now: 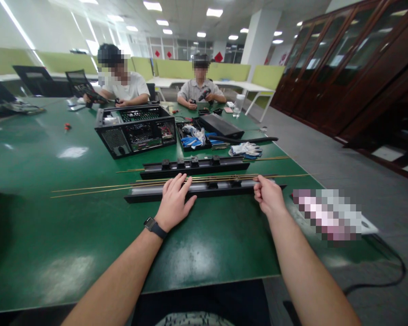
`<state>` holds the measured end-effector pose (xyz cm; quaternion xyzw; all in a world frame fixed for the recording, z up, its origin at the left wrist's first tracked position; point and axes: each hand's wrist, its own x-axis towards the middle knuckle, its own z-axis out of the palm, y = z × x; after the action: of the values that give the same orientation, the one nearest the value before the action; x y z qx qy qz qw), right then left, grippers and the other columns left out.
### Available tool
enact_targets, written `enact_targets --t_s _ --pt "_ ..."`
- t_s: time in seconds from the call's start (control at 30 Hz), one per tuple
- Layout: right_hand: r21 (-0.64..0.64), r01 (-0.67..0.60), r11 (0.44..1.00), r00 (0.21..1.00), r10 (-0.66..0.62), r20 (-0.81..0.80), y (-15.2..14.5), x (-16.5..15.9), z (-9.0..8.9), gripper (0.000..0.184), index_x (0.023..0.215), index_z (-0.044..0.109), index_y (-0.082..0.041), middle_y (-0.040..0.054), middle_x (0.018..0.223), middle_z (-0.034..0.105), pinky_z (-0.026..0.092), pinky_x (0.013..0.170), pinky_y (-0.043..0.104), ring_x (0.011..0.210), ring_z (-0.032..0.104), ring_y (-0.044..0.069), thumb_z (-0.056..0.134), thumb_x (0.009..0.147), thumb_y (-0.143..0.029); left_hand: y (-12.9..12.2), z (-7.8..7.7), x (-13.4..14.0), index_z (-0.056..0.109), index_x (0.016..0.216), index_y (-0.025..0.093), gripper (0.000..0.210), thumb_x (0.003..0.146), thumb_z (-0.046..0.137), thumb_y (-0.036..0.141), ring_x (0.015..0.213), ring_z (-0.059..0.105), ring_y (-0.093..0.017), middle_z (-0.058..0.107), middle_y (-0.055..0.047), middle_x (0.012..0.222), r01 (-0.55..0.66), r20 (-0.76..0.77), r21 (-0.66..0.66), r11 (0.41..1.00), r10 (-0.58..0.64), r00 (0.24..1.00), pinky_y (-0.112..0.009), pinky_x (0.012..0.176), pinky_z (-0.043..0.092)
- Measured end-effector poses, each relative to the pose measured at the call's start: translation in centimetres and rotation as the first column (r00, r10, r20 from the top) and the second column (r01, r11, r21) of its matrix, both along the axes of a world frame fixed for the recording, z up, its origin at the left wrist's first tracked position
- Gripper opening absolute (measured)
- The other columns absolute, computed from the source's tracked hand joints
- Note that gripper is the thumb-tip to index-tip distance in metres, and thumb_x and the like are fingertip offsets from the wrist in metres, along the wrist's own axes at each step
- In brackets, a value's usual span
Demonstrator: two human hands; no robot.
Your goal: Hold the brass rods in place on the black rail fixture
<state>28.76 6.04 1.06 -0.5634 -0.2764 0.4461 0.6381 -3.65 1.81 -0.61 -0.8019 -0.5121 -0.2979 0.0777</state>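
A long black light-track rail [144, 196], with a pale channel and small black blocks, lies across the green table [204, 253] before me. Several thin brass-coloured rods [93, 188] run along its top, sticking out past both ends. My left hand [175, 199], wearing a watch [151, 224], rests palm down over the rods and the rail, its fingers outstretched and apart. At the right end, my right hand [269, 194] is closed, thumb and forefinger pinching at the rods. How many rods it holds cannot be made out.
Behind lies a second black rail [197, 168] with blocks and rods. Farther back are an open computer case [136, 131], a tray [195, 145] with gloves, a black box [221, 124], white gloves [246, 149] and a bottle [238, 106]. Two people [125, 88] sit opposite.
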Motion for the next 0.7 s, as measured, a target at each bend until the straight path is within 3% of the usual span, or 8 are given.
enact_targets --t_s 0.1,0.3,0.57,0.7 --pt "-0.009 0.022 1.0 1.0 -0.022 -0.005 0.0 -0.02 0.06 0.023 0.081 0.062 -0.018 -0.0045 0.05 0.055 0.02 0.026 0.015 0.03 0.037 0.006 0.072 0.087 -0.038 0.03 -0.08 -0.03 0.049 0.15 0.02 0.055 0.099 0.056 0.039 0.151 0.039 -0.032 0.051 -0.016 0.155 -0.001 -0.009 0.006 1.0 0.001 1.0 -0.053 0.122 0.03" --pt "-0.015 -0.097 0.995 0.995 0.098 0.021 -0.28 -0.49 0.08 0.026 0.081 0.063 -0.017 -0.0031 0.053 0.057 0.02 0.026 0.015 0.032 0.037 0.005 0.075 0.086 -0.04 0.03 -0.03 -0.01 0.049 0.151 0.02 0.055 0.099 0.056 0.039 0.15 0.04 -0.032 0.052 -0.015 0.155 0.004 -0.003 0.005 1.0 -0.004 1.0 -0.052 0.123 0.03" --pt "0.003 0.021 1.0 1.0 -0.021 -0.002 -0.02 0.03 0.04 0.017 0.082 0.064 -0.016 -0.004 0.051 0.056 0.02 0.026 0.015 0.031 0.037 0.005 0.068 0.089 -0.031 0.1 -0.07 -0.07 0.049 0.151 0.02 0.056 0.099 0.056 0.039 0.15 0.04 -0.032 0.052 -0.016 0.155 0.0 -0.009 0.003 1.0 0.0 1.0 -0.052 0.122 0.03" --pt "-0.02 -0.036 0.999 0.999 0.036 -0.001 -0.11 -0.16 0.17 0.022 0.083 0.063 -0.017 -0.0035 0.051 0.056 0.02 0.026 0.015 0.031 0.037 0.006 0.07 0.09 -0.037 0.1 -0.07 -0.04 0.049 0.151 0.02 0.056 0.098 0.057 0.039 0.15 0.04 -0.032 0.052 -0.015 0.155 0.001 -0.006 0.003 1.0 -0.001 1.0 -0.052 0.123 0.029"
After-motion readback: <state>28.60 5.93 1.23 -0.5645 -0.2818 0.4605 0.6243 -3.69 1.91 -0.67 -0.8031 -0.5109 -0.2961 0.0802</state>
